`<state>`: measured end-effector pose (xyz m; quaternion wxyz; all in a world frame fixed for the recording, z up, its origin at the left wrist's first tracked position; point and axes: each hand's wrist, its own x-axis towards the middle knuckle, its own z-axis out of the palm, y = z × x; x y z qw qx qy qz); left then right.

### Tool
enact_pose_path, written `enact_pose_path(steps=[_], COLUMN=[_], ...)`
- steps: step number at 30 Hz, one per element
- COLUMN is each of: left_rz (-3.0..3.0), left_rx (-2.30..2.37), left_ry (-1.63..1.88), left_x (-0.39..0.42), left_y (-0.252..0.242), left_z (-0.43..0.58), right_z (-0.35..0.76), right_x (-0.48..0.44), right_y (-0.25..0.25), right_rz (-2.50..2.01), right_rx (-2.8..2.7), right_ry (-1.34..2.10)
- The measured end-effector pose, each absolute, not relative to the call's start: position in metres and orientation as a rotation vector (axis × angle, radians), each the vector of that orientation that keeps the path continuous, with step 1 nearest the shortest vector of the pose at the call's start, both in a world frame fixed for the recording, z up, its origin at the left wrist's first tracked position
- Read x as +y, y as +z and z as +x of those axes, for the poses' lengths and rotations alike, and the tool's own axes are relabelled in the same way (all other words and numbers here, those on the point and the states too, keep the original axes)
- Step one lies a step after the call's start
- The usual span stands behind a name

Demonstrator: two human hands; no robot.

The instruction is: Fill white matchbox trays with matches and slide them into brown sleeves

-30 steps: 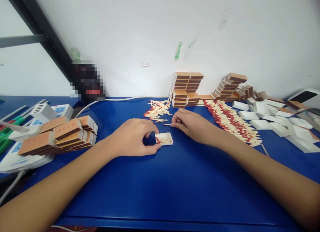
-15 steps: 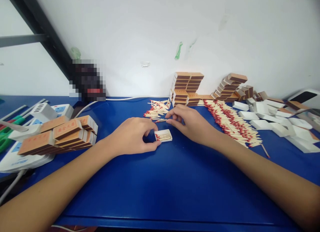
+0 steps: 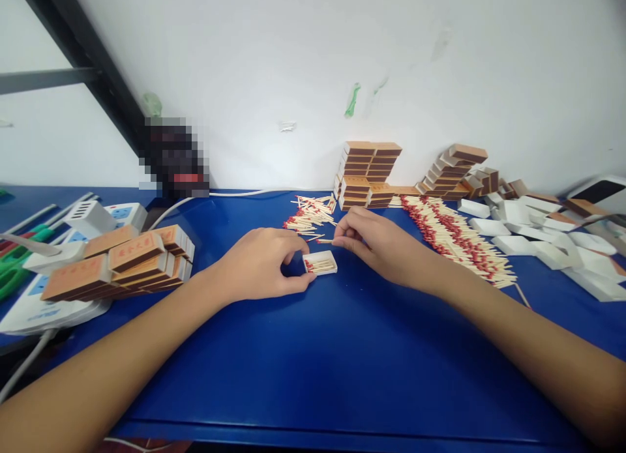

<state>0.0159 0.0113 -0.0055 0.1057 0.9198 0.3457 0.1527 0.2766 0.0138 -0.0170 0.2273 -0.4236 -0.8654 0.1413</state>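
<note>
A small white matchbox tray (image 3: 325,272) lies on the blue tabletop with several red-tipped matches in it. My left hand (image 3: 267,264) curves around its left end, thumb at the near corner and forefinger at the far one. Just beyond the tray, my right hand (image 3: 379,243) pinches a match (image 3: 327,242) between thumb and forefinger, its red head pointing left. A loose heap of matches (image 3: 309,216) lies behind, between my two hands.
Stacked matchboxes (image 3: 369,169) stand against the wall, beside a leaning stack (image 3: 457,166). Rows of matches (image 3: 460,244) and scattered white trays (image 3: 552,234) cover the right side. More matchboxes (image 3: 132,257) rest on a power strip (image 3: 63,313) at left, near green-handled scissors (image 3: 12,277).
My right hand has drawn slightly nearer and to the right, with the match now apart from the heap. My left hand stays at the tray; the view has shifted a little.
</note>
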Motion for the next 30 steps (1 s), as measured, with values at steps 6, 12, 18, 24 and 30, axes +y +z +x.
enact_pose_path(steps=[6, 12, 18, 24, 30], left_rz=[2.713, 2.718, 2.747, 2.722, 2.709], left_rx=[1.041, 1.0, 0.989, 1.026, 1.07], left_ry=[0.438, 0.435, 0.42, 0.42, 0.421], left_x=[0.011, 0.011, 0.011, 0.011, 0.013], left_y=[-0.004, -0.005, -0.006, -0.004, -0.004], left_z=[0.016, 0.017, 0.016, 0.015, 0.014], right_z=[0.261, 0.26, 0.259, 0.27, 0.273], right_x=[-0.006, 0.025, 0.037, 0.028, 0.004], right_y=[-0.011, -0.034, -0.042, -0.03, -0.011], right_rz=[-1.14, -1.088, -1.174, -1.255, -1.171], right_rx=[-2.452, -2.249, -2.331, -2.389, -2.416], right_ry=[0.482, 0.399, 0.386, 0.337, 0.419])
